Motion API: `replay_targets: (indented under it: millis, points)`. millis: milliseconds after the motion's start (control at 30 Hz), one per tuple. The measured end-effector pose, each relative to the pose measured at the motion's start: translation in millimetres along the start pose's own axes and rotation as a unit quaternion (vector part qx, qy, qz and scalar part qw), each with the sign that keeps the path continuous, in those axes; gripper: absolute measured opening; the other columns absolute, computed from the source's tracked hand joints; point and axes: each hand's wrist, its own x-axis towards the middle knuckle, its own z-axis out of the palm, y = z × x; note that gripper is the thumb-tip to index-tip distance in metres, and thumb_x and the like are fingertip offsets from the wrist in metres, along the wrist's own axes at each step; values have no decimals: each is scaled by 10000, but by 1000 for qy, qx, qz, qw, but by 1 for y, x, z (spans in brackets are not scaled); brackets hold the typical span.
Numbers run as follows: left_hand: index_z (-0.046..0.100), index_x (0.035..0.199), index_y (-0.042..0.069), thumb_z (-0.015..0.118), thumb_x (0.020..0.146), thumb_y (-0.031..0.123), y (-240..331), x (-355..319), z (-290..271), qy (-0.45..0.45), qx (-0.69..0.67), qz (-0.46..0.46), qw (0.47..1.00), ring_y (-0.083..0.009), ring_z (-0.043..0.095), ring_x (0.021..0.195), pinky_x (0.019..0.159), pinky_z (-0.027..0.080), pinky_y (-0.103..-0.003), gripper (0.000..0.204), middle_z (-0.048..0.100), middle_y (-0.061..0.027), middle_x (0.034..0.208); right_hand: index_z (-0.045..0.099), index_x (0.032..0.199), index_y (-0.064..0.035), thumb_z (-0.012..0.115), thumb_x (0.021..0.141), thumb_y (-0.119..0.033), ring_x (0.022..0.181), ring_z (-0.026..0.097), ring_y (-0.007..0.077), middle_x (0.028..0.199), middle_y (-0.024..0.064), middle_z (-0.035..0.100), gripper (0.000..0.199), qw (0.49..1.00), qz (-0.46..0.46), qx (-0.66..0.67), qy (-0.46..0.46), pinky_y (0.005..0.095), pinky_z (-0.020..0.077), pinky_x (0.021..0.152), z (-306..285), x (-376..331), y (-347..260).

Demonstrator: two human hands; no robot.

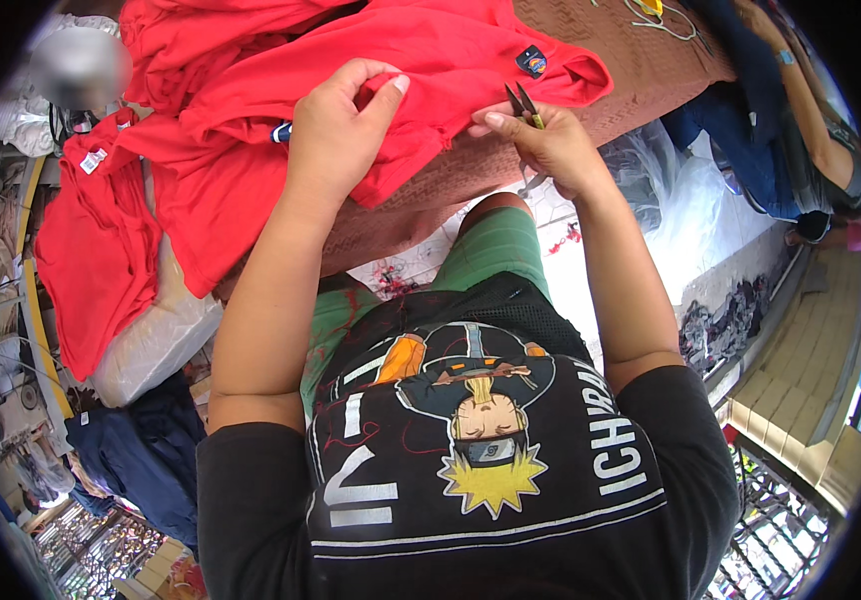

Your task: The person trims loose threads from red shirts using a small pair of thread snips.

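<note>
A pile of red garments [241, 110] lies over the brown-covered table in front of me. My left hand [343, 130] is above the red cloth, closed, thumb bent toward the forefinger; what it pinches, if anything, is too small to make out. In my right hand [556, 148] is a pair of thread snips [523, 103], the dark blades pointing up and slightly apart. The blades are close to the hem of a red garment, near a small dark label [531, 61]. My right fingers hide much of the handle.
At the left, red garments hang over a plastic-wrapped bundle [156, 330], with dark blue clothing [141, 450] below. Brown quilted cloth [641, 45] covers the table's right end. Another person's arm [811, 110] is at the far right, beyond clear plastic [681, 180]. Thread scraps [391, 280] litter the floor.
</note>
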Motion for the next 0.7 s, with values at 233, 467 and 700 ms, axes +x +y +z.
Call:
replay_targets:
  millis: [233, 467, 700]
  points:
    - [645, 1035, 7, 643, 887, 159, 4, 8, -4, 27, -154, -65, 986, -58, 564, 690, 642, 466, -219, 213, 665, -20, 793, 651, 1043, 39, 645, 899, -297, 375, 275, 11, 740, 83, 691, 365, 983, 37, 180, -9, 209, 189, 375, 33, -4, 1]
    - [638, 1117, 60, 702, 816, 200, 12, 7, -8, 111, 280, 233, 925, -270, 615, 946, 850, 483, -344, 338, 658, -90, 1091, 694, 968, -30, 663, 888, -218, 387, 256, 22, 465, -72, 394, 207, 979, 20, 199, 32, 222, 167, 402, 41, -1, -5]
    - [667, 1108, 85, 709, 816, 199, 22, -8, -6, -126, 226, 80, 963, -214, 645, 807, 740, 511, -318, 317, 659, -118, 1029, 691, 995, -32, 669, 881, -198, 404, 288, 14, 598, -47, 551, 202, 982, 4, 184, 33, 202, 199, 402, 42, 0, -5]
